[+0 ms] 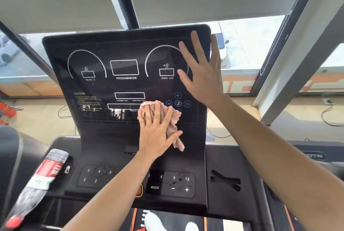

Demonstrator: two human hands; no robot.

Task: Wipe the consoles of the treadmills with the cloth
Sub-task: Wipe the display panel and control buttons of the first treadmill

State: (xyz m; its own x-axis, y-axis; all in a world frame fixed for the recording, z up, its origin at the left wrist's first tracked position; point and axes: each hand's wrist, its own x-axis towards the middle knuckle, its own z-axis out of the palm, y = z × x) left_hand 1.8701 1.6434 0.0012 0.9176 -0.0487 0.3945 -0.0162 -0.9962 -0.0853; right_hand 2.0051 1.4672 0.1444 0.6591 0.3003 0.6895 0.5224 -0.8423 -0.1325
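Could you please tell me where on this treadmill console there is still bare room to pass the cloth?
The console panel lies bare from the incline dial across to the PROGAM/MODE window, and down over the caution text. The right is crowded: the right hand braces by the speed dial, and the left hand presses the cloth below the music buttons.

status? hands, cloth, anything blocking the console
Left hand flat, pressing pink cloth on the lower console panel. Right hand open, bracing its upper right edge. Plastic bottle in left holder, clear of panel.
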